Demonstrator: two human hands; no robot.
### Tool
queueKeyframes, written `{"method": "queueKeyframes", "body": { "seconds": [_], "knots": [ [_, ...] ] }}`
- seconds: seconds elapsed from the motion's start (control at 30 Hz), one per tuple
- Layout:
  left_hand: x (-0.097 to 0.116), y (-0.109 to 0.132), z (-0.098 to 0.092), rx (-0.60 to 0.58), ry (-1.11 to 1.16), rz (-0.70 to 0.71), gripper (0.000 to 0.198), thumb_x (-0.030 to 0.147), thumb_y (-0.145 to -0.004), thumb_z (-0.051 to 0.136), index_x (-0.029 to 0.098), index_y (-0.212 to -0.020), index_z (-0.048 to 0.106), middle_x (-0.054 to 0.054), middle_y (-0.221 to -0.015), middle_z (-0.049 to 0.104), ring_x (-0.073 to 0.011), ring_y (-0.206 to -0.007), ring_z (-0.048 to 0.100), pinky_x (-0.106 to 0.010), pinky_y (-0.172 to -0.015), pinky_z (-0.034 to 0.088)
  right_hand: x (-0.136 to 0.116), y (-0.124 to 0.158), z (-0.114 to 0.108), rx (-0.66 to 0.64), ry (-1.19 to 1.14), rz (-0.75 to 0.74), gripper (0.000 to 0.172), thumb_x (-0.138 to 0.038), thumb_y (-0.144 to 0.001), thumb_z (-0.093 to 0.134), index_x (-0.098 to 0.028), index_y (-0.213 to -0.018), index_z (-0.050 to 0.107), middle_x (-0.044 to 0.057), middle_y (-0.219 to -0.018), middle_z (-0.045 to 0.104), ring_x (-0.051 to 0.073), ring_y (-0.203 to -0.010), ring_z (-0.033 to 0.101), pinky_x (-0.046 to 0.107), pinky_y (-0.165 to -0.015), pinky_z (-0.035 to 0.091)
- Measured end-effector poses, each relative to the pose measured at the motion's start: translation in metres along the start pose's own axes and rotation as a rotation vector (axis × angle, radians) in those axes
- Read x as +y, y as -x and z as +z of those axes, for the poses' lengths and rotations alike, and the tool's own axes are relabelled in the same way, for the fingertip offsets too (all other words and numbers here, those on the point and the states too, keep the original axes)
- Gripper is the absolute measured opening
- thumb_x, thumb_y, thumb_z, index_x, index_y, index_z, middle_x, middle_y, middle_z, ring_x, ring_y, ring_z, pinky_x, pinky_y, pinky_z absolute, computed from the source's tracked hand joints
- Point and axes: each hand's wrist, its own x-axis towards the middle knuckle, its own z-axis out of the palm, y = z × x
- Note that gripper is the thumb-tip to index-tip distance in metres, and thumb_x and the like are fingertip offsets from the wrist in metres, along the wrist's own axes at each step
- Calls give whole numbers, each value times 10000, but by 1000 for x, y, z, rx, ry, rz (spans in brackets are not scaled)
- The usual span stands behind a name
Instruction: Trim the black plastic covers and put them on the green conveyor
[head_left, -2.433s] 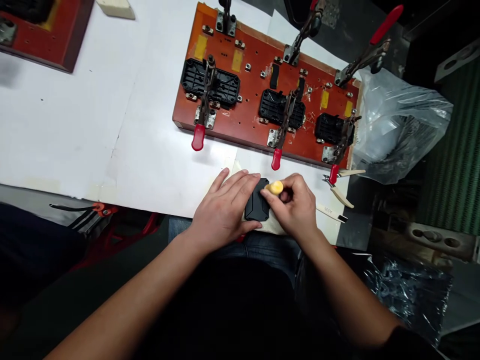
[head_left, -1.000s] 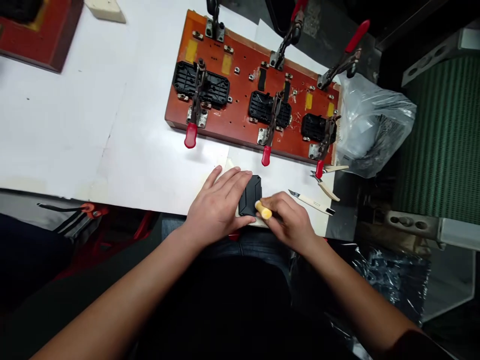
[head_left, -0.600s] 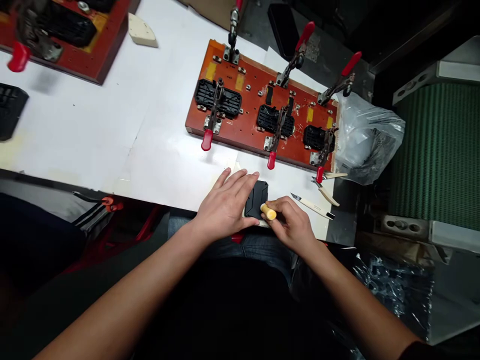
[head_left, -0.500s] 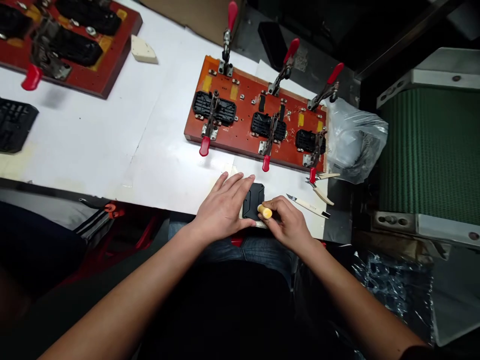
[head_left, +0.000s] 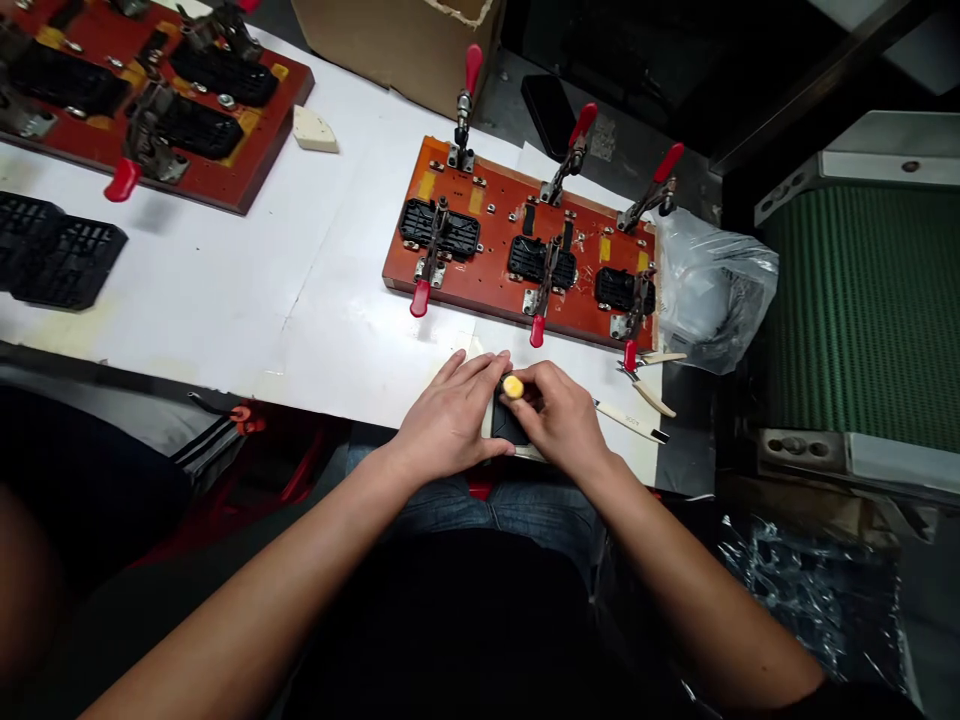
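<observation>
A small black plate [head_left: 508, 425] lies at the table's front edge between my hands. My left hand [head_left: 452, 415] rests along its left side, with fingers stretched out and the thumb at its lower edge. My right hand [head_left: 559, 415] pinches a short yellow stick-like piece [head_left: 513, 387] over the plate's upper part. The lower end of that yellow piece is hidden by my fingers. Part of the black plate is covered by both hands.
Ahead stands a red-brown fixture board [head_left: 491, 270] with red-handled clamps and black parts. Cutters [head_left: 651, 385] and a cream-handled knife [head_left: 630, 418] lie right. Another clamp board [head_left: 259, 150], black parts [head_left: 71, 260] and a beige block [head_left: 315, 130] are left; a plastic bag [head_left: 712, 290] is right.
My right hand has moved up along the black plate with the yellow piece, from its lower right to its upper part. My left hand stays beside the plate. The camera view has shifted slightly.
</observation>
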Motion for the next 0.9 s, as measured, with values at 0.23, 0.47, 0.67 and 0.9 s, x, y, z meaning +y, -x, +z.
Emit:
{"method": "queueKeyframes", "body": {
  "seconds": [0.23, 0.47, 0.67, 0.9],
  "knots": [
    [0, -1, -1, -2, -9, -7, 1273, 449, -678, 961, 151, -1605, 141, -205, -1552, 469, -329, -1488, 406, -554, -1300, 236, 2, -5, -1, -22, 3, -2, 115, -221, -959, 618, -237, -1071, 602, 19, -957, 666, 175, -850, 645, 290, -761, 497],
    [1, -1, -2, -26, -5, -20, 1192, 468, -721, 928, 161, -1594, 176, -178, -1569, 463, -312, -1507, 377, -536, -1315, 200, 6, 4, -23, -113, -79, 63, 139, -289, -942, 662, -230, -1061, 619, 22, -938, 691, 168, -813, 655, 295, -738, 530],
    [1, 0, -3, -42, -10, -22, 1097, 497, -759, 891, 165, -1576, 239, -151, -1583, 454, -306, -1514, 358, -520, -1326, 165, 47, -37, -92, 357, -160, 322, 438, -533, -879, 716, -243, -1194, 623, 32, -939, 712, 190, -785, 679, 347, -723, 564],
    [5, 0, -10, -53, -33, -33, 1054, 496, -790, 857, 194, -1588, 240, -156, -1560, 477, -323, -1509, 368, -557, -1310, 217, 68, -128, -107, 38, 425, 398, 494, -557, -905, 648, -160, -1198, 655, 135, -969, 761, 320, -918, 702, 439, -818, 524]
  ]
}}
